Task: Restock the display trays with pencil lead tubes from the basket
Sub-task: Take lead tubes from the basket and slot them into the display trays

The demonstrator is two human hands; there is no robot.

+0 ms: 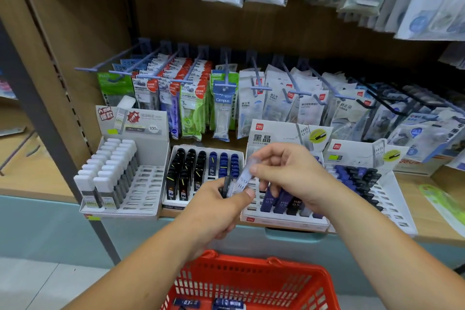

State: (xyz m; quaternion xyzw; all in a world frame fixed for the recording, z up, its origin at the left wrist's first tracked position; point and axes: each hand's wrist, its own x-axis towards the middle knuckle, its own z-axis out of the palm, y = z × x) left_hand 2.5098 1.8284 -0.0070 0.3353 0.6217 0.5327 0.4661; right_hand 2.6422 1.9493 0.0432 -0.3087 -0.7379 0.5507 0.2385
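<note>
My left hand (219, 209) grips a small bunch of pencil lead tubes (227, 187), dark and pale ones, in front of the shelf. My right hand (289, 173) pinches the top of one pale translucent tube (245, 173) standing out of that bunch. Both hands hover over the third display tray (284, 221), which holds purple, black and grey HB 0.5 tubes. Below, the red basket (251, 282) holds a few blue tubes (227, 304) at its bottom.
On the shelf stand a white-tube tray (120, 209) at left, a black-and-blue tube tray (176, 205) beside it, and a fourth tray (392, 206) at right. Correction tape packs (221, 108) hang on hooks behind. A grey shelf post (50, 133) rises at left.
</note>
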